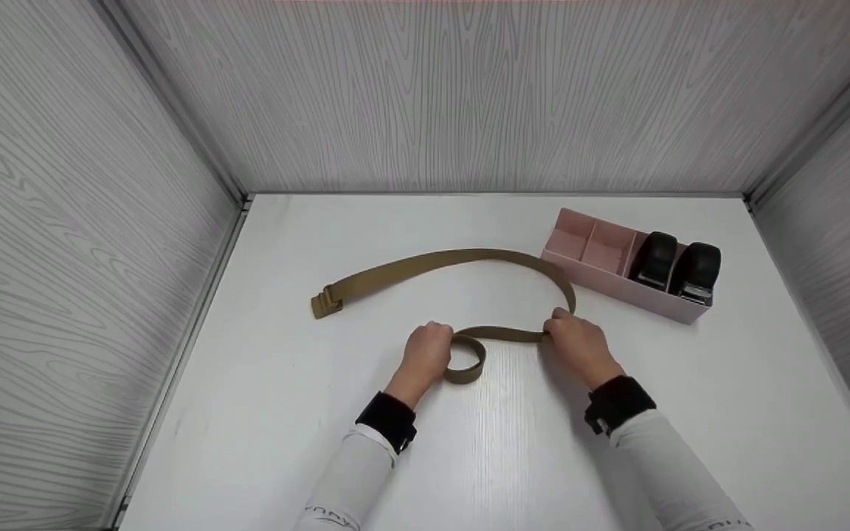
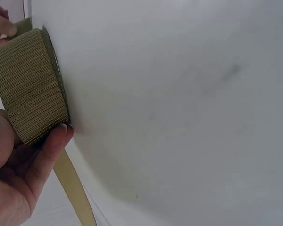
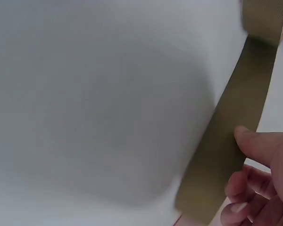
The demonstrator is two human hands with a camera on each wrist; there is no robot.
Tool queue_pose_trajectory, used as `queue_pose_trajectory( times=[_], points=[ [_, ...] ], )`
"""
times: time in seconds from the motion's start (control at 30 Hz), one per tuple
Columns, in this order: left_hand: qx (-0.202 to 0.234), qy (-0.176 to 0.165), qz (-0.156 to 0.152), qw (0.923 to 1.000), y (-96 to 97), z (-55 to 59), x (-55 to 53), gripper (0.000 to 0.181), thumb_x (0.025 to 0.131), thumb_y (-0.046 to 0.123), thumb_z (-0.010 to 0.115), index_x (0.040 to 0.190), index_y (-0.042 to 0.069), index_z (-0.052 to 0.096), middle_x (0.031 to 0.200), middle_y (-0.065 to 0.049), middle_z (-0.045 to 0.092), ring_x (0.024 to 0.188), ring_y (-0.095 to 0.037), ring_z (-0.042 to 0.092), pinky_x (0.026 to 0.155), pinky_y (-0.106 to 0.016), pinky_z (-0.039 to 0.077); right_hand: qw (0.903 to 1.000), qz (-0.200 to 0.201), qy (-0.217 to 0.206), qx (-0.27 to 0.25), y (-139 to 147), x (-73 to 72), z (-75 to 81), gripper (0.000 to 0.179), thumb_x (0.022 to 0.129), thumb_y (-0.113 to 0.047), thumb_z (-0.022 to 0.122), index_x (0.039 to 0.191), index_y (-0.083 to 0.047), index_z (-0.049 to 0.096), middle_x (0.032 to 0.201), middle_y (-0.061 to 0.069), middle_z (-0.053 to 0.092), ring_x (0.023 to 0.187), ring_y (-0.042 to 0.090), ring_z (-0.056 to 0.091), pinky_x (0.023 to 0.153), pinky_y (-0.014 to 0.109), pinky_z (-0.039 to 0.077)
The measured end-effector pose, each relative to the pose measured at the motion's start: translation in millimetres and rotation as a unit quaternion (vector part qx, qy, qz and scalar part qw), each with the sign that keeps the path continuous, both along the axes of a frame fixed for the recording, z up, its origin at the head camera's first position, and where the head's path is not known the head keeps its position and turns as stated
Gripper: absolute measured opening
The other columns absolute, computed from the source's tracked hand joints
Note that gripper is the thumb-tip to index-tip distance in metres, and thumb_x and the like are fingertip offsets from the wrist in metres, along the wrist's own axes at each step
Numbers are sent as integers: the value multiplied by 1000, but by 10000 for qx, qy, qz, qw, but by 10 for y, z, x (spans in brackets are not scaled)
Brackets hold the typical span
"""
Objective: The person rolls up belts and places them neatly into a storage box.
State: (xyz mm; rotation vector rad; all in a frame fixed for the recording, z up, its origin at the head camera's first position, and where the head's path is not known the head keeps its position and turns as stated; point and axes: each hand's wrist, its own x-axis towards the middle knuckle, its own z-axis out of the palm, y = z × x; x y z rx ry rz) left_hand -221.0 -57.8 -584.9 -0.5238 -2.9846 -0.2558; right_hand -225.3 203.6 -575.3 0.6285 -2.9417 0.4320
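An olive-brown webbing belt (image 1: 425, 263) curves across the white table, its buckle (image 1: 327, 302) at the far left end. Its near end is coiled into a loop (image 1: 465, 376), which my left hand (image 1: 426, 355) grips at its left side. In the left wrist view the coil (image 2: 32, 87) stands on edge, with the fingertips at its lower edge. My right hand (image 1: 580, 345) pinches the strap farther along, to the right of the coil. In the right wrist view its thumb (image 3: 254, 141) lies on the flat strap (image 3: 226, 127), fingers curled behind.
A pink divided box (image 1: 617, 287) stands at the right behind my right hand. Two black rolled belts (image 1: 655, 259) with metal buckles sit in its right compartments. Grey wood-grain panels (image 1: 425, 96) wall the table at the back and sides.
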Motion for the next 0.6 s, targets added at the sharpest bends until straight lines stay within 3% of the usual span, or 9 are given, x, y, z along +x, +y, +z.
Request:
queue_pose_trajectory(
  times=[0.1,0.27,0.43,0.6],
  points=[
    [91,-60,161,9998,-98,10,-19,10,71,-4,62,72,6,65,67,-8,62,62,-24,60,56,-36,47,9998,-53,-164,-96,223,-12,-19,8,74,-2,71,82,-2,70,81,7,55,72,27,59,59,39,48],
    [209,-213,306,9991,-248,11,-49,11,71,-5,61,71,5,65,67,-9,63,63,-25,60,56,-36,47,9957,142,-546,-739,546,-14,-69,11,74,-4,72,84,0,70,85,10,58,80,28,58,69,40,47],
    [363,-530,609,9961,-352,29,-73,12,74,-5,59,71,4,66,67,-8,63,63,-24,61,55,-35,48,9898,36,-730,-1220,783,16,-97,9,73,-1,72,82,1,71,80,8,59,77,26,57,68,40,46],
    [554,-721,897,9918,-347,39,-86,13,75,-5,58,72,4,67,67,-7,63,62,-20,61,54,-31,48,9897,-38,-748,-1217,881,28,-93,8,74,-1,71,82,-1,72,78,6,59,75,24,57,67,39,45]
  ],
)
